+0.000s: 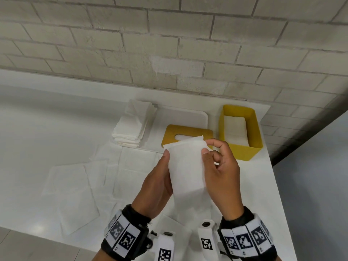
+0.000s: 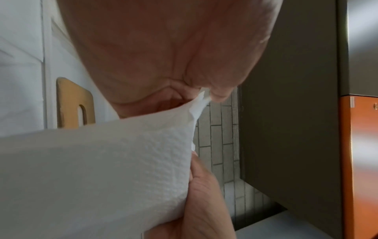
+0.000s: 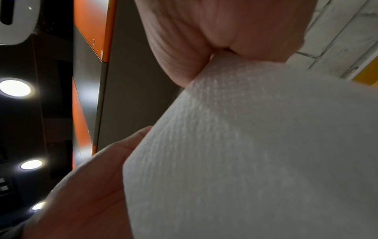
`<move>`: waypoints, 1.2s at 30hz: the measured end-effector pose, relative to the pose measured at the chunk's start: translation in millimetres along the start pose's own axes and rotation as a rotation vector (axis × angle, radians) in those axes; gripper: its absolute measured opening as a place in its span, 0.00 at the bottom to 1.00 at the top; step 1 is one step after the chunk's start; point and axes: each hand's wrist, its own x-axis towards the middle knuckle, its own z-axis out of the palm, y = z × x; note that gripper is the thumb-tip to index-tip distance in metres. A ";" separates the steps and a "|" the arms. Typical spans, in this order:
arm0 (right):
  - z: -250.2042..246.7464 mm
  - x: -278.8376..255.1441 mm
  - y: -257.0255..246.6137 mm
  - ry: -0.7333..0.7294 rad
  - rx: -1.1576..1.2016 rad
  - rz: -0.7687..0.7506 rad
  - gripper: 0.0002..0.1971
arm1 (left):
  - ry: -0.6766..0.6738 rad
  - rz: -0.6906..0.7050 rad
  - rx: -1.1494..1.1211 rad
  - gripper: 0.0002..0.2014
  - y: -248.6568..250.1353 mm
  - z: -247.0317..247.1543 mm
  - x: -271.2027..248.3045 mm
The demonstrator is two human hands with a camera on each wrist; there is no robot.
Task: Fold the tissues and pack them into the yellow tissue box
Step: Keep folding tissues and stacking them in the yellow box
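My left hand (image 1: 156, 185) and my right hand (image 1: 222, 176) hold one folded white embossed paper tissue (image 1: 185, 166) up in the air between them, above a white table (image 1: 37, 132). My left thumb presses the tissue's upper left corner, with my left fingers hidden behind the sheet. My right thumb pinches its upper right edge, and the other right fingers are curled loosely beside it. In the left wrist view the folded tissue (image 2: 98, 169) fills the lower half, its corner nipped under my left hand (image 2: 174, 53). In the right wrist view the same textured tissue (image 3: 255, 153) is clamped at its top under my right hand (image 3: 225, 32).

Just behind the tissue lies a flat yellow lid with an oval slot (image 1: 186, 135). To its right stands the open yellow rectangular tissue box (image 1: 243, 147), with folded white tissues (image 1: 236, 130) already lying inside. To the lid's left sits a stack of white folded tissues (image 1: 131, 127), resting partly on a white tray with rounded corners (image 1: 188, 117). Several unfolded white tissue sheets (image 1: 69, 189) lie spread flat on the table nearer to me. A pale brick wall (image 1: 169, 44) runs behind the table.
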 end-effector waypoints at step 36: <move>-36.7 5.9 125.3 -0.359 -0.945 0.393 0.40 | 0.462 -0.021 0.219 0.16 -2.5 -80.7 -29.1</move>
